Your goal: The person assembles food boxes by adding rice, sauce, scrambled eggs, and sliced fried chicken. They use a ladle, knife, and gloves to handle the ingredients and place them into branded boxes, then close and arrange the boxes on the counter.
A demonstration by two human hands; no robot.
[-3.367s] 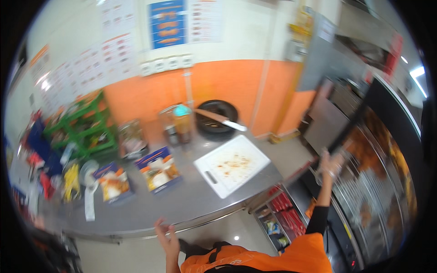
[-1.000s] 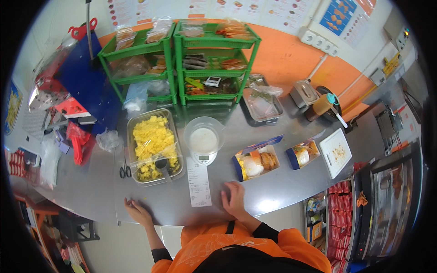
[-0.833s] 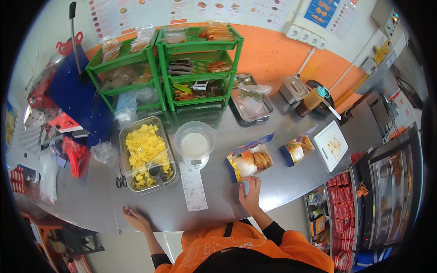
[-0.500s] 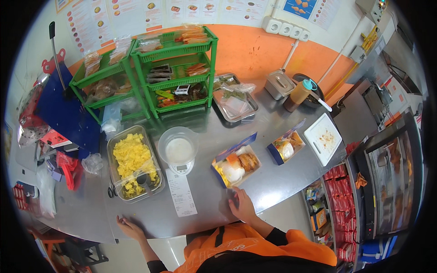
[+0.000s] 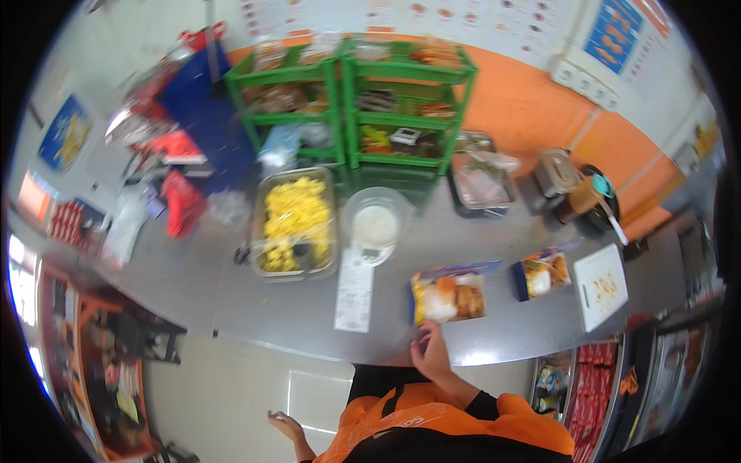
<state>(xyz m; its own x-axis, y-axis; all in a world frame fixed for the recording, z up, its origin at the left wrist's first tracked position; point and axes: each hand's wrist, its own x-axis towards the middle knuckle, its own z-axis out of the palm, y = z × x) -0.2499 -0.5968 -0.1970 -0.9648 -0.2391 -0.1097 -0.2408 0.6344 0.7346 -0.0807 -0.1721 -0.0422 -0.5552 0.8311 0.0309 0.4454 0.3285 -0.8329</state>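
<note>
My right hand (image 5: 432, 356) is at the table's front edge, its fingers loosely bent and apart with nothing seen in them. Its fingertips lie by the near side of an open food box (image 5: 477, 309) holding white rice and browned pieces; blur hides whether they touch it. Lower down, over the floor, my left hand (image 5: 286, 424) is open and holds nothing. Farther right stands a smaller open food box (image 5: 522, 283) with similar food. Left of the boxes, a paper receipt (image 5: 353, 301) lies below a white kitchen scale (image 5: 373, 255) bearing a clear bowl (image 5: 355, 204).
A clear tub (image 5: 333, 258) of yellow food stands left of the scale. Green tiered racks (image 5: 455, 75) line the back. On the right are a metal tray (image 5: 505, 199), a sauce bottle (image 5: 575, 204) and a white cutting board (image 5: 593, 315). A dark stool (image 5: 147, 336) stands lower left.
The whole view has swung left, so the table's things appear farther right. My left hand has drawn back from the table's edge to over the floor. My right hand stays by the larger box.
</note>
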